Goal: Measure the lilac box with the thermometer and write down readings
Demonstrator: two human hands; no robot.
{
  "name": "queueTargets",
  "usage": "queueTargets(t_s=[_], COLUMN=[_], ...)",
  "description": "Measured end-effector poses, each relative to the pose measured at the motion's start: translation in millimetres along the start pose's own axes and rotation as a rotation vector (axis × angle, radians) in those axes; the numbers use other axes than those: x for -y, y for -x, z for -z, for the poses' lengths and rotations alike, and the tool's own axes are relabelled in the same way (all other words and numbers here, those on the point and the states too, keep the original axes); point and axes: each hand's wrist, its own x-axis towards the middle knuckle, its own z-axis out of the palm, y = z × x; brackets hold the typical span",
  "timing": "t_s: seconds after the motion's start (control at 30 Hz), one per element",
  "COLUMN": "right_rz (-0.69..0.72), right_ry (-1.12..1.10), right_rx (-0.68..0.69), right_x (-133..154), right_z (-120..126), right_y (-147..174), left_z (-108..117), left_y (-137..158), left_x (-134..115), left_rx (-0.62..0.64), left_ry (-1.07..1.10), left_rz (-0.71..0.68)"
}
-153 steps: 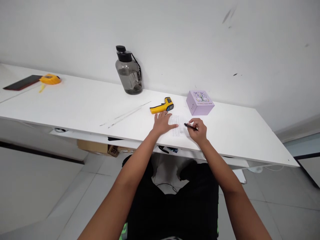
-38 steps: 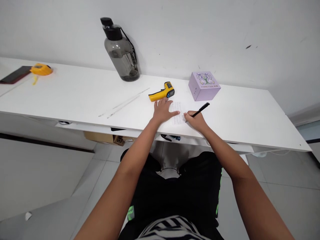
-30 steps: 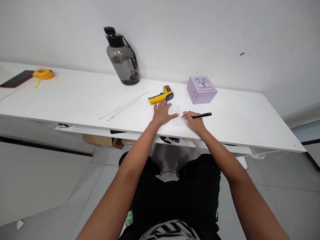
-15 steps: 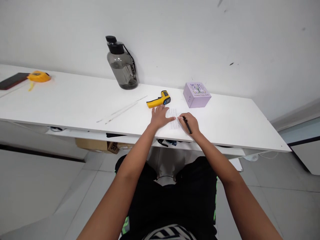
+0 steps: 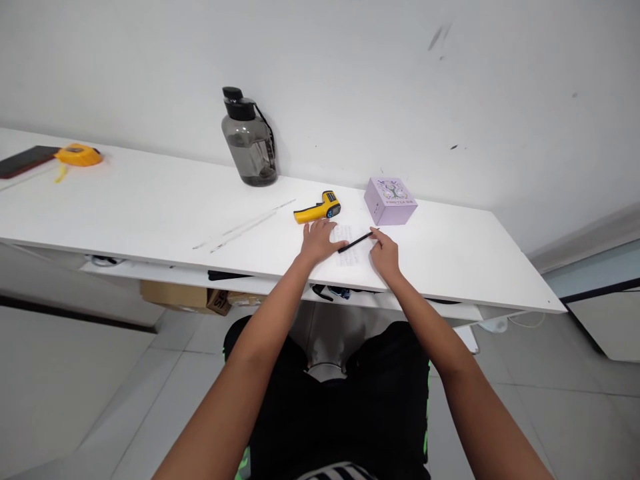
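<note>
A small sheet of paper with faint writing lies on the white table. My left hand is spread flat over its left edge, fingers apart, just below a yellow and black infrared thermometer. A black pen slants across the sheet, its lower left end by my left thumb. My right hand is curled at the pen's upper right end, with the fingertips closed on it. Right behind that hand stands a lilac tea box.
A large grey water bottle stands against the wall. Far left, a yellow tape measure lies beside a dark flat object. Dark streaks mark the tabletop. Under it, a shelf holds several items, with a cardboard box below.
The pen has swung from an upright writing grip in my right hand to lying slantwise across the paper. My right fingers have shifted to its far end. My left hand stays on the sheet.
</note>
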Motion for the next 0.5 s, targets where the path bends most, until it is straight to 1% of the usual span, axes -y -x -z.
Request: queueTargets(t_s=[0.07,0.13,0.2,0.23,0.3,0.33,0.37,0.47,0.5], right_rz=[0.035,0.068,0.105,0.129,0.161,0.149,0.096,-0.205,-0.268], right_ry=[0.037,0.113,0.229,0.298,0.437,0.489,0.516,0.462,0.434], right_rx=[-0.014,-0.078,-0.151,-0.166,-0.154,-0.135,-0.127,-0.129,-0.112], right_x=[2,7,14,17,21,21,20,14,11], right_z=[0,2,4,6,12,14,17,21,21], right_y=[1,4,5,5,-1,-7,-15,-48,-59], left_z=[-1,-2,-3,-3,-2,-1,0,3,4], left_y=[0,1,4,5,9,10,11,8,6], left_x=[0,0,-1,-2,-5,-6,-8,-10,-11], left_rx=[-0.016,-0.042,-0.067,-0.079,-0.110,-0.130,-0.145,-0.136,-0.119], left_ry=[0.001,-0.006,-0.029,-0.048,-0.099,-0.127,-0.149,-0.164,-0.159], left_rz=[-0.001,-0.020,-0.058,-0.072,-0.060,-0.030,0.015,0.176,0.215])
